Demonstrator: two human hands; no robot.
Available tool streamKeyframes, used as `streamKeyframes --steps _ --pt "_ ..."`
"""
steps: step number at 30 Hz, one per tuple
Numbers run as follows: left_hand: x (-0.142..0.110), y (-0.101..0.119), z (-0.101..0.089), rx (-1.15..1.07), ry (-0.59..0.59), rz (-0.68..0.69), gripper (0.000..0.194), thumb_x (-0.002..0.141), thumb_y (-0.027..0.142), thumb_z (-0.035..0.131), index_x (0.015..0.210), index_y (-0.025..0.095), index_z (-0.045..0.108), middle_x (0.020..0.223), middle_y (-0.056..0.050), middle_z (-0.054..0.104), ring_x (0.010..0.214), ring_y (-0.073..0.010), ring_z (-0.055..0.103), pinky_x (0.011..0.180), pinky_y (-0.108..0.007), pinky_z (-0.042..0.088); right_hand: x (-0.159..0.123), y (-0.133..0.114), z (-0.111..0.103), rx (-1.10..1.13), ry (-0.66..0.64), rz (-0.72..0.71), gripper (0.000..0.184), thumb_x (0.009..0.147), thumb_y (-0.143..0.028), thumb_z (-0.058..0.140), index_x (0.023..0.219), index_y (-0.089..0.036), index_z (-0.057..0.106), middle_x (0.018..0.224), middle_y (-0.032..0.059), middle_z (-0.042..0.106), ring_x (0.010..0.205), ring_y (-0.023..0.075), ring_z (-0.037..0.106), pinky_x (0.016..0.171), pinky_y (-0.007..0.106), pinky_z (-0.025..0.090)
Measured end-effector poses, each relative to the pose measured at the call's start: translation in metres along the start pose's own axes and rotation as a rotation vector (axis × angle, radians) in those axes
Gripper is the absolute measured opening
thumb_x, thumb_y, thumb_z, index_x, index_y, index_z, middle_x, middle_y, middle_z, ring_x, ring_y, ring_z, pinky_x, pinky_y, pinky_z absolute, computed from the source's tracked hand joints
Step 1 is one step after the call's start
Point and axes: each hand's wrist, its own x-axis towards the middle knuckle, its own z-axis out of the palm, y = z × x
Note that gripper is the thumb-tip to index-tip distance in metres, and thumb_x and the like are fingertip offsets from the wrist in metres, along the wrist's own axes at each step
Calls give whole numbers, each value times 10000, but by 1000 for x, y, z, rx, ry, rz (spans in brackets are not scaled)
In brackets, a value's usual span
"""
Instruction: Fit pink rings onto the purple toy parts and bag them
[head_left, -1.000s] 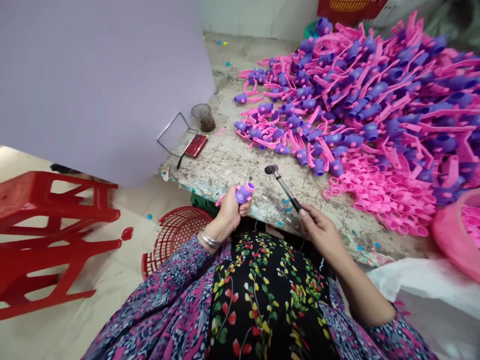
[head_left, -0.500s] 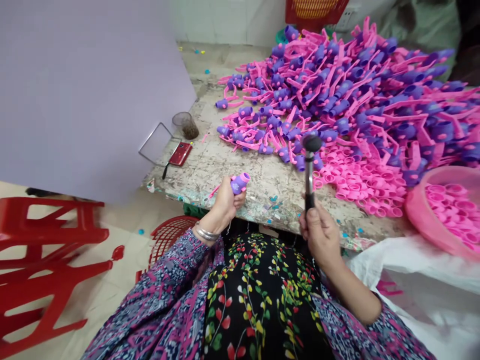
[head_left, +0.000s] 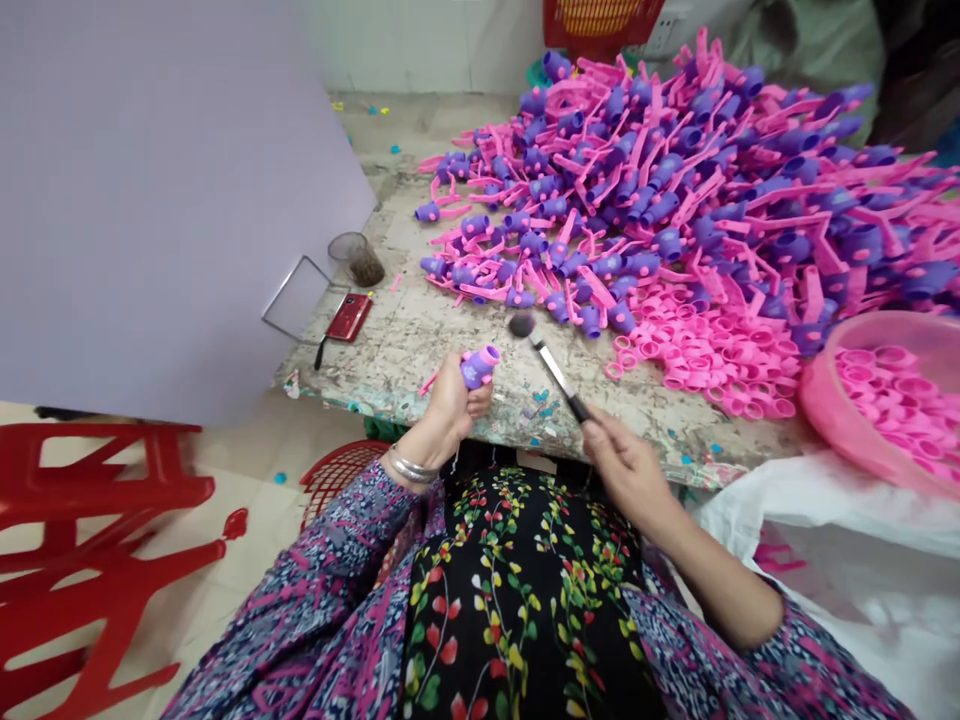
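Observation:
My left hand (head_left: pixel 455 396) is closed around a purple plastic part with a pink ring and pink arm (head_left: pixel 477 369), its open end pointing up and right over the table's front edge. My right hand (head_left: pixel 624 458) grips the black handle of a small hammer (head_left: pixel 553 368). The hammer's shaft is metal and its dark, rounded head leans left, a little above and right of the purple part, apart from it. Beyond both hands lies a large heap of purple and pink parts (head_left: pixel 660 190). Loose pink rings (head_left: pixel 720 350) are piled at its near right side.
A pink bowl (head_left: pixel 840 400) of pink rings stands at the right, above a white sack (head_left: pixel 840 560). On the worn table (head_left: pixel 420 345) at left are a red phone (head_left: pixel 349 317) and a clear cup (head_left: pixel 365 262). Red stools (head_left: pixel 112 490) stand at lower left.
The hammer has swung from upright to tilted left, its head now close to the purple part. My left hand keeps its hold. The view has shifted slightly.

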Motion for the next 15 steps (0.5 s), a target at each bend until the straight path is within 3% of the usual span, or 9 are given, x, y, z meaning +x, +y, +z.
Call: streamKeyframes --steps 3,7,8,11,12,15 --pt "-1 1 1 28 -25 13 504 939 415 157 539 212 387 333 63 224 248 -70 164 290 -187 127 0 1 -1 53 147 2 462 967 -510 459 1276 -214 636 663 1 630 553 162 580 542 292 506" --pt "-1 2 1 32 -16 14 499 938 404 150 537 215 381 332 64 211 250 -72 157 283 -184 130 1 4 -4 -140 -17 -85 399 917 -511 549 1152 -236 718 873 53 740 818 230 683 761 370 563" --pt "0 2 0 31 -10 17 499 938 403 151 537 215 381 332 63 211 251 -72 155 282 -183 132 1 4 -6 -156 -5 -84 398 922 -502 547 1167 -236 712 878 51 742 825 230 685 763 368 563" --pt "1 2 -2 43 -19 37 508 940 419 164 535 212 391 332 61 220 252 -73 160 284 -183 136 -2 3 -8 -109 195 -60 431 972 -473 463 1260 -216 656 761 32 706 664 187 654 636 314 545" --pt "1 1 -2 50 -30 40 515 941 430 169 534 211 395 334 61 222 251 -72 164 285 -184 135 -3 4 -8 -105 209 -66 433 974 -470 457 1260 -213 655 753 33 703 649 184 650 629 310 543" --pt "1 0 -2 58 -38 40 536 945 450 168 524 208 395 335 64 219 246 -67 163 288 -186 129 -5 9 -6 -168 20 -82 406 941 -475 509 1189 -218 703 888 64 741 802 220 694 759 349 559"
